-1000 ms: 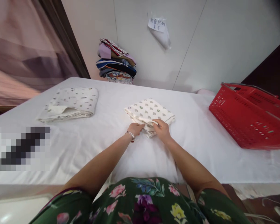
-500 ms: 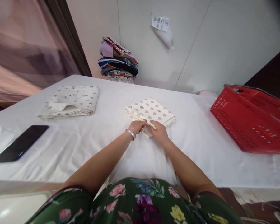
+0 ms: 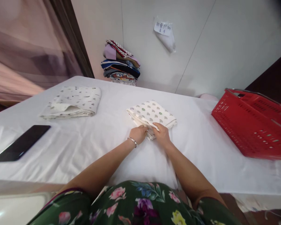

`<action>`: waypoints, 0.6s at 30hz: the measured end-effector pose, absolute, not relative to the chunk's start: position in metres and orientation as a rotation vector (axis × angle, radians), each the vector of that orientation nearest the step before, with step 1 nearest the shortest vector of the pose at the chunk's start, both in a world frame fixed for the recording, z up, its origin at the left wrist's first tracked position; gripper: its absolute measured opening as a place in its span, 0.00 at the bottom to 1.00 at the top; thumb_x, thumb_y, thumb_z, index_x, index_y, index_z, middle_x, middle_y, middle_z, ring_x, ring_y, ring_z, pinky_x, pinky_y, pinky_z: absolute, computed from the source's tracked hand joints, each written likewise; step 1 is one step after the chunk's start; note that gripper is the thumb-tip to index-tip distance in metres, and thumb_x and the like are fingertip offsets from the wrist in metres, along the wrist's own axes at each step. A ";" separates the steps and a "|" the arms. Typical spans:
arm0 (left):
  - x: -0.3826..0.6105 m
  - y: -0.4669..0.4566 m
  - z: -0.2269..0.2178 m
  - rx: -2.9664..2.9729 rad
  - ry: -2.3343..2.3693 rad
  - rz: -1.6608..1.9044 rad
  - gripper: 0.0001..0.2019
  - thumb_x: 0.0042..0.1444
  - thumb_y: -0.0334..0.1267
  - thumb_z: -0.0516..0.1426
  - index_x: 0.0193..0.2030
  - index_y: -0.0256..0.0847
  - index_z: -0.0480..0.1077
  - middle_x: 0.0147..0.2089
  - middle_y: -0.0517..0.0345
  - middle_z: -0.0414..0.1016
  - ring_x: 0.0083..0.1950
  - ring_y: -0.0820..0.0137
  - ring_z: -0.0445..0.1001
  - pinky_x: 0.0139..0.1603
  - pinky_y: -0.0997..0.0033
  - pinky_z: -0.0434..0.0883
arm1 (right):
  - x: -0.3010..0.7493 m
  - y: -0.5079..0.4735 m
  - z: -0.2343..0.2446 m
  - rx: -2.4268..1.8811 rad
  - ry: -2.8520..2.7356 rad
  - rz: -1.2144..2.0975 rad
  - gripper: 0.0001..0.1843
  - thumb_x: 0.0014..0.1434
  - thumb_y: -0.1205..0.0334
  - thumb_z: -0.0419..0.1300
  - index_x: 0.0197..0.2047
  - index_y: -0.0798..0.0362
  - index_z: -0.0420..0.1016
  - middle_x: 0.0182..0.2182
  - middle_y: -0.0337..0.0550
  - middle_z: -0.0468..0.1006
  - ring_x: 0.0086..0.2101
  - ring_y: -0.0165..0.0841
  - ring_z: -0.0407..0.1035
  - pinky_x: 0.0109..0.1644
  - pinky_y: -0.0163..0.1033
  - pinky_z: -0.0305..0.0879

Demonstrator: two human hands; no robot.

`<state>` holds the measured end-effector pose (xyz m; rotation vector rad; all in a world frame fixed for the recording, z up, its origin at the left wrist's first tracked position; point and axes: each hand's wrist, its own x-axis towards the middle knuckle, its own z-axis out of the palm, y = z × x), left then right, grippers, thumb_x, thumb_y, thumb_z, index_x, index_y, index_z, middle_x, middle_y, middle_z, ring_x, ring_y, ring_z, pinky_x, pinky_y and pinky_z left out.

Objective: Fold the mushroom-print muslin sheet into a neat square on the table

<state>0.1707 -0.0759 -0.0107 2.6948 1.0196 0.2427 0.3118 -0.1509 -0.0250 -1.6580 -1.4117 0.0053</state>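
A folded cream cloth (image 3: pixel 152 112) with grey and green motifs lies at the middle of the white-covered table. Its near corner is gripped by both hands. My left hand (image 3: pixel 139 133), with a silver bracelet at the wrist, is closed on the cloth's near edge, the fingertips partly tucked under the fabric. Beside it, my right hand (image 3: pixel 161 133) pinches a fold of the same corner between thumb and fingers. A small end of cloth hangs below, between the two hands. To the left rests another folded white patterned cloth (image 3: pixel 81 98), touched by neither hand.
A dark flat phone-like slab (image 3: pixel 22 143) lies on the left of the white tablecloth (image 3: pixel 84 147). At the right stands a red plastic basket (image 3: pixel 250 125). Behind the table are a stack of folded fabrics (image 3: pixel 121 65) and a wall with a paper note (image 3: pixel 163 28).
My left hand has turned slightly and its fingers have slid further under the cloth's near corner. My right hand keeps its pinch. The whole view has shifted a little.
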 end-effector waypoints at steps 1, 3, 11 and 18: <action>0.172 -0.076 -0.009 2.740 1.014 0.195 0.14 0.60 0.39 0.46 0.47 0.47 0.70 0.43 0.56 0.73 0.40 0.66 0.74 0.36 0.68 0.67 | 0.312 -0.151 -0.026 -1.653 -1.423 -0.010 0.14 0.56 0.62 0.53 0.43 0.53 0.75 0.41 0.44 0.79 0.42 0.36 0.72 0.49 0.41 0.68; 0.172 -0.075 -0.008 2.811 0.976 0.140 0.15 0.61 0.38 0.44 0.47 0.44 0.69 0.43 0.54 0.72 0.40 0.65 0.74 0.35 0.68 0.67 | 0.312 -0.152 -0.026 -1.647 -1.442 -0.047 0.14 0.56 0.63 0.52 0.44 0.53 0.75 0.41 0.44 0.79 0.42 0.36 0.72 0.48 0.42 0.68; 0.163 -0.075 -0.013 2.831 0.939 0.171 0.15 0.62 0.38 0.42 0.44 0.42 0.68 0.44 0.53 0.71 0.39 0.66 0.74 0.34 0.69 0.67 | 0.308 -0.159 -0.034 -1.690 -1.731 -0.155 0.19 0.54 0.70 0.50 0.47 0.51 0.73 0.43 0.43 0.77 0.44 0.36 0.71 0.50 0.43 0.67; 0.157 -0.078 -0.014 2.672 0.991 0.273 0.17 0.63 0.43 0.43 0.42 0.45 0.72 0.42 0.56 0.71 0.40 0.70 0.73 0.37 0.71 0.66 | 0.306 -0.159 -0.029 -1.686 -1.452 0.014 0.15 0.55 0.63 0.51 0.44 0.52 0.75 0.41 0.44 0.78 0.42 0.36 0.72 0.48 0.42 0.68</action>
